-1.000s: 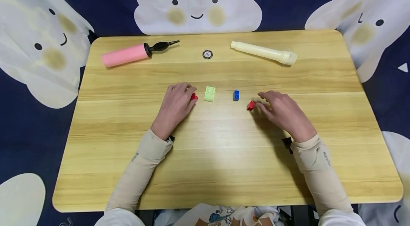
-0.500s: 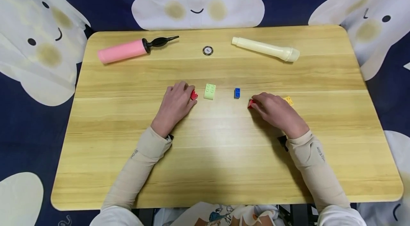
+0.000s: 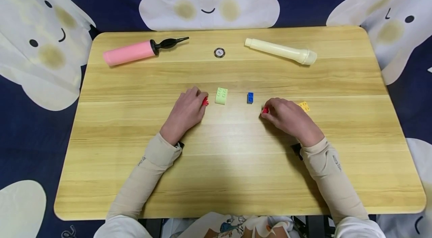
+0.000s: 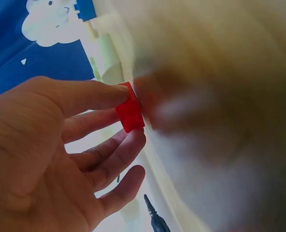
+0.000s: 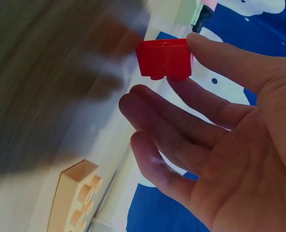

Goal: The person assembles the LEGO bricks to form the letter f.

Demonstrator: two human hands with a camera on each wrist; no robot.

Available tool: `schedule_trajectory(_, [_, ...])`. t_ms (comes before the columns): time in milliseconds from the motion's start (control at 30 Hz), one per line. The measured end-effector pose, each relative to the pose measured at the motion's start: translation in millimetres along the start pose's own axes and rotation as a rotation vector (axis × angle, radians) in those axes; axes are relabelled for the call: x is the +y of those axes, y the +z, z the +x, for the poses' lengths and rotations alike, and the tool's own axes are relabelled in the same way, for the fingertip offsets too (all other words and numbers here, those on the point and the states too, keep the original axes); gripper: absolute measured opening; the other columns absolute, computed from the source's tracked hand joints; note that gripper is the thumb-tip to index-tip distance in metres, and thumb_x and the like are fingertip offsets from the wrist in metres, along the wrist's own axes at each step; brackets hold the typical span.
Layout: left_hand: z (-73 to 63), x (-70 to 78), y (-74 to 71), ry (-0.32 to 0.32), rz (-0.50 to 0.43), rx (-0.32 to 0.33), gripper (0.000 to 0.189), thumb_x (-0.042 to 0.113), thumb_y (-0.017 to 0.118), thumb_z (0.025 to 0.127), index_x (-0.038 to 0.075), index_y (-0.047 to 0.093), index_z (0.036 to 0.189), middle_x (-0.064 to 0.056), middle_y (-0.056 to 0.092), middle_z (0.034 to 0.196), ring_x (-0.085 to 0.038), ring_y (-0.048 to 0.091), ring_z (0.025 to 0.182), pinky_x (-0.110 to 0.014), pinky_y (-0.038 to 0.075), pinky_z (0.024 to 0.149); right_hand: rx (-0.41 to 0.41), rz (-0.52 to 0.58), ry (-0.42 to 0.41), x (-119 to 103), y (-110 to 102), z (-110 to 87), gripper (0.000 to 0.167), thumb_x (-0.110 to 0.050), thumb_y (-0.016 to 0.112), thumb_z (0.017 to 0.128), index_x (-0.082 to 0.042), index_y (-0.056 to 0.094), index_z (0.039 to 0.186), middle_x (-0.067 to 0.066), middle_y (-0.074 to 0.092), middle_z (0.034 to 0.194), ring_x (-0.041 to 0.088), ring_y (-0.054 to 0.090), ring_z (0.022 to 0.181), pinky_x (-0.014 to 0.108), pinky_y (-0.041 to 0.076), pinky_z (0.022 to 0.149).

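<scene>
Left of the table's middle, my left hand (image 3: 185, 112) pinches a small red toy brick (image 3: 205, 101). The left wrist view shows that red brick (image 4: 130, 111) between thumb and fingers, close to the tabletop. On the other side, my right hand (image 3: 291, 117) pinches a second red brick (image 3: 265, 110). Its thumb and index finger grip this red brick (image 5: 164, 60) in the right wrist view, studs toward the index finger. Between the hands lie a light green brick (image 3: 221, 96) and a blue brick (image 3: 250, 98). A yellow brick (image 3: 304, 106), partly hidden, lies just beyond my right hand.
Along the far side of the wooden table (image 3: 216, 178) lie a pink hand pump (image 3: 128, 53) with a black nozzle, a round black-and-white chip (image 3: 219, 53) and a cream microphone-shaped tube (image 3: 278, 50). A cloud-print cloth (image 3: 303, 2) hangs behind.
My right hand has moved left and closed its thumb and finger on the red brick, uncovering the yellow one. The left thumb has come in against its red brick. The view has shifted slightly.
</scene>
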State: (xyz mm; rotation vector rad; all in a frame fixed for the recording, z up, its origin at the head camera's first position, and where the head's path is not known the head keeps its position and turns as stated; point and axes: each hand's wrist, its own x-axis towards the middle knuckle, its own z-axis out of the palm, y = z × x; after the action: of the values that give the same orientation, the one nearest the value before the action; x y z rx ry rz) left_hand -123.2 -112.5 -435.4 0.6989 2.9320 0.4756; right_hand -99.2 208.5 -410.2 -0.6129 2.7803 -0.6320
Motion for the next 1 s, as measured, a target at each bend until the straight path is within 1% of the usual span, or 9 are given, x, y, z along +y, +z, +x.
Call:
schedule_trajectory(100, [-1.8, 3.5, -3.1, -0.006, -0.059, -0.008, 0.032, 0.008, 0.061, 0.094, -0.001, 0.063, 0.125, -0.016, 0.059, 0.112, -0.033, 0.054, 0.098, -0.045, 0.046, 0.088, -0.005, 0.002, 0.007, -1.8, -0.2, 0.3, 0.019, -0.018, 0.072, 0.093, -0.002, 0.066, 0.100, 0.010, 0.069, 0.092, 0.025, 0.065, 0.081, 0.045, 0.052, 0.076])
schedule_trajectory(267, [-4.3, 12.9, -7.7, 0.016, -0.111, 0.014, 0.033, 0.012, 0.065, 0.094, 0.000, 0.062, 0.125, -0.013, 0.060, 0.110, -0.029, 0.054, 0.096, -0.043, 0.046, 0.083, -0.002, 0.001, 0.007, -3.9, -0.3, -0.9, 0.016, -0.014, 0.072, 0.092, 0.000, 0.067, 0.100, 0.010, 0.071, 0.092, 0.026, 0.067, 0.082, 0.046, 0.053, 0.076])
schedule_trajectory(433, [-8.1, 22.0, -9.3, 0.038, -0.157, 0.009, 0.034, 0.012, 0.067, 0.093, 0.001, 0.062, 0.124, -0.010, 0.061, 0.112, -0.026, 0.056, 0.098, -0.042, 0.047, 0.083, 0.005, -0.006, 0.005, -4.8, -0.6, -3.4, 0.015, -0.012, 0.072, 0.092, -0.001, 0.067, 0.099, 0.010, 0.071, 0.092, 0.027, 0.067, 0.082, 0.047, 0.053, 0.076])
schedule_trajectory(600, [-15.5, 31.9, -11.3, 0.052, -0.176, -0.004, 0.032, 0.013, 0.070, 0.091, 0.004, 0.063, 0.121, -0.008, 0.064, 0.115, -0.026, 0.058, 0.101, -0.042, 0.047, 0.087, 0.009, -0.011, -0.004, -7.8, -2.1, -6.5, 0.016, -0.013, 0.073, 0.091, -0.001, 0.067, 0.099, 0.011, 0.070, 0.092, 0.027, 0.067, 0.084, 0.046, 0.053, 0.076])
schedule_trajectory(700, [-18.9, 40.0, -13.0, 0.069, -0.207, -0.009, 0.031, 0.013, 0.071, 0.090, 0.006, 0.064, 0.120, -0.007, 0.065, 0.117, -0.025, 0.058, 0.101, -0.041, 0.047, 0.087, 0.021, -0.007, -0.010, -10.7, -4.5, -9.2, 0.016, -0.012, 0.073, 0.091, 0.000, 0.066, 0.099, 0.012, 0.069, 0.092, 0.028, 0.066, 0.085, 0.045, 0.053, 0.077])
schedule_trajectory(867, [-21.4, 53.8, -11.8, 0.109, -0.288, -0.049, 0.029, 0.011, 0.072, 0.091, 0.006, 0.063, 0.118, -0.004, 0.064, 0.113, -0.021, 0.053, 0.093, -0.033, 0.047, 0.080, 0.053, 0.031, -0.038, -17.2, -8.0, -15.3, 0.018, -0.009, 0.073, 0.090, 0.000, 0.065, 0.103, 0.013, 0.068, 0.095, 0.028, 0.065, 0.088, 0.045, 0.052, 0.079])
schedule_trajectory(1000, [-21.1, 62.6, -7.2, 0.128, -0.343, -0.095, 0.030, 0.007, 0.071, 0.091, 0.004, 0.061, 0.119, -0.006, 0.061, 0.112, -0.020, 0.052, 0.098, -0.031, 0.046, 0.086, 0.086, 0.058, -0.084, -23.2, -10.0, -21.8, 0.022, -0.006, 0.074, 0.089, 0.003, 0.064, 0.107, 0.014, 0.068, 0.097, 0.029, 0.065, 0.092, 0.044, 0.053, 0.082])
